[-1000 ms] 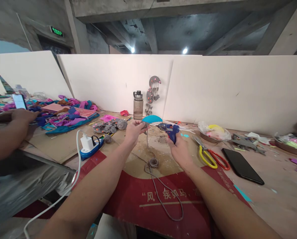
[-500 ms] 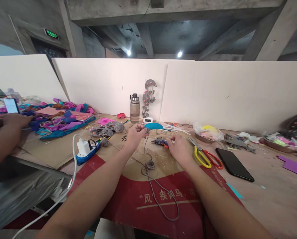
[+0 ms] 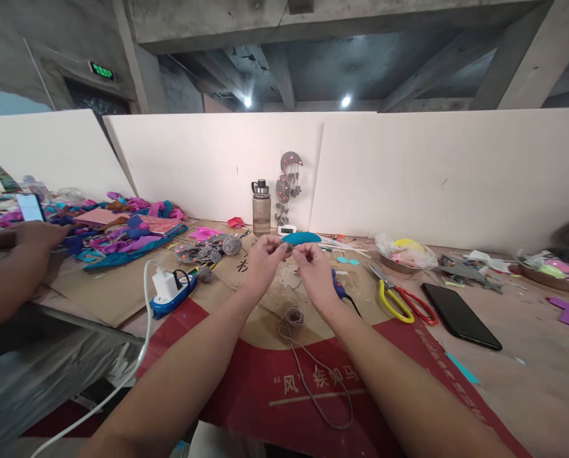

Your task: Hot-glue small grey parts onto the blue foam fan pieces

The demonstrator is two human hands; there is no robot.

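Observation:
My left hand (image 3: 266, 259) and my right hand (image 3: 314, 270) meet near the middle, fingertips pinched together on a small grey piece (image 3: 288, 247). Just behind them lies a teal curved piece (image 3: 302, 238). A grey cord (image 3: 313, 389) trails from a small coil (image 3: 294, 317) below the hands and loops over the red part of the mat. Partly hidden behind my right hand is a blue glue gun (image 3: 337, 284). Small teal shapes (image 3: 348, 260) lie to the right of the hands.
Yellow-and-red-handled scissors (image 3: 396, 302) and a black phone (image 3: 460, 316) lie right. A bottle (image 3: 261, 210) stands behind. A blue power strip (image 3: 172, 301) with a white cable sits left. At far left, another person's hand holds a phone (image 3: 29, 207) near colourful scraps (image 3: 136, 235).
My right hand has left the glue gun and moved left to meet my left hand at the grey piece. Small teal shapes now show on the table. The view has shifted slightly.

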